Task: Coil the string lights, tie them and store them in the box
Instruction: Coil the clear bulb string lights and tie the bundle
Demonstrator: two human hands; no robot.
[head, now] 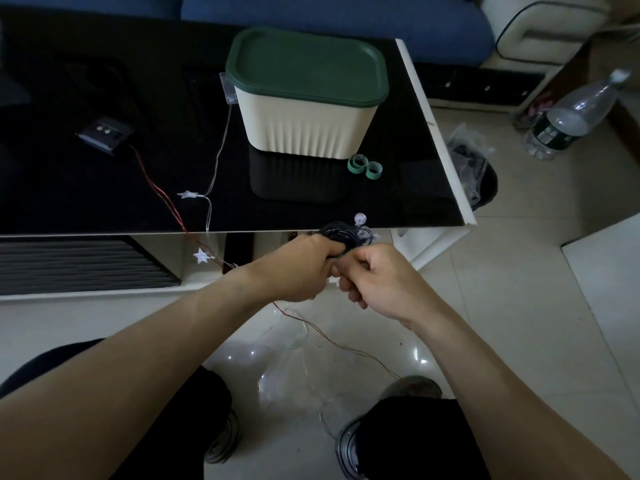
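So you're sitting with both knees point(173, 393) in dark trousers at the bottom of the shot, shoes point(349, 452) on the pale glossy tiles point(502, 306), and both forearms reach forward and meet just off the near edge of the table point(104, 188). Your left hand point(298, 268) is curled tight round a dark coil point(343, 233) of wire, knuckles up, with the bundle poking out past your thumb side. Your right hand point(374, 282) is right against it, fingers curled in and pinching at something small where the two hands touch; can't make out exactly what, the fingers hide it. Loose red and clear wire point(332, 341) droops from under your hands down to the floor between your feet. A white star point(201, 256) hangs just below the table edge to the left of your left wrist. Up on the glossy black tabletop there's another star point(188, 194) on a clear lead, and a red wire runs back to a small dark battery pack point(104, 133) further left. Mid-table sits the box point(304, 129), cream ribbed sides with its green lid point(306, 64) on, and a pair of green bands point(364, 166) lies just in front of its right corner. Off the right side of the table you've got a black bin point(481, 181) with a clear bag, then a plastic bottle point(571, 116) lying tilted further out. Blue sofa point(346, 19) runs along the back.
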